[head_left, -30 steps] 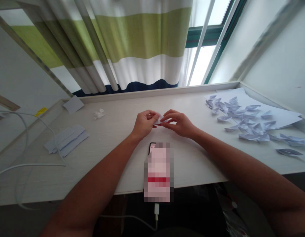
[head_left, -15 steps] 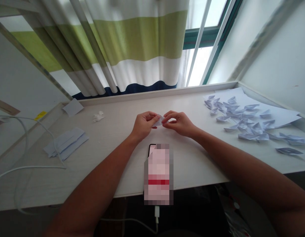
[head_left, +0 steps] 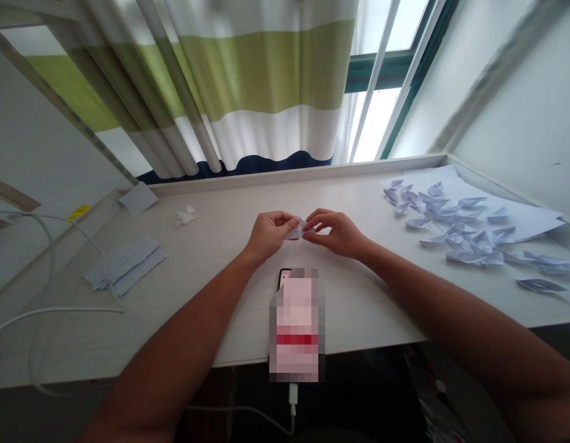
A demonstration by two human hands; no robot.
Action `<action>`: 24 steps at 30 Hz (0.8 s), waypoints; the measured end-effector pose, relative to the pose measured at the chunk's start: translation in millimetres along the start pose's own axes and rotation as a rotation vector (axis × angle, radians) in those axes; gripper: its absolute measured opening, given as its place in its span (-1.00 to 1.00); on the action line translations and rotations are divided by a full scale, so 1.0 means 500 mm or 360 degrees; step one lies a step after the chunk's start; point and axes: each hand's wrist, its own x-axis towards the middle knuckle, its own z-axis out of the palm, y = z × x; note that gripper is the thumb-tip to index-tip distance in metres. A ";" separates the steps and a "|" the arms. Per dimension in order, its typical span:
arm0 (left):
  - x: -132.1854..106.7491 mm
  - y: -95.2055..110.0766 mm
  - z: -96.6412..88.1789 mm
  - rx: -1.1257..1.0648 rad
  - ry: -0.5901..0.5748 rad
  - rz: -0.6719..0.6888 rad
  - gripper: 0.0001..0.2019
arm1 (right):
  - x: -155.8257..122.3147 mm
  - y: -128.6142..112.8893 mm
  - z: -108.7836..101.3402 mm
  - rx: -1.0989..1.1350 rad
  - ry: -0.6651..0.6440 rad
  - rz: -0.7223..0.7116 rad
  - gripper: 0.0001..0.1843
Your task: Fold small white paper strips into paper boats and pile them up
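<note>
Both hands meet over the middle of the white desk [head_left: 211, 271]. My left hand [head_left: 268, 235] and my right hand [head_left: 335, 234] pinch a small folded piece of white paper [head_left: 298, 228] between their fingertips, just above the desk top. The fingers of both hands are curled closed round the paper, which is mostly hidden by them. A phone [head_left: 297, 320] lies on the desk right below the hands, plugged into a white cable at its near end.
Several small folded paper boats [head_left: 455, 227] lie on white sheets at the right. A stack of paper strips [head_left: 123, 263] sits at the left, with a crumpled scrap [head_left: 185, 215] and a white cable [head_left: 58, 307]. A striped curtain [head_left: 229, 86] hangs behind.
The hands stay together on the paper with only small finger shifts; the view moved slightly.
</note>
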 end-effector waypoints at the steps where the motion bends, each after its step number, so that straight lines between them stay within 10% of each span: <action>1: -0.001 0.001 0.000 -0.0010 0.0006 -0.0020 -0.56 | 0.000 0.000 0.000 -0.0032 -0.0011 -0.0024 -0.87; 24: -0.001 0.001 -0.003 -0.0107 -0.0048 -0.0240 -0.60 | -0.003 0.000 -0.006 -0.0231 -0.0150 -0.0154 -0.82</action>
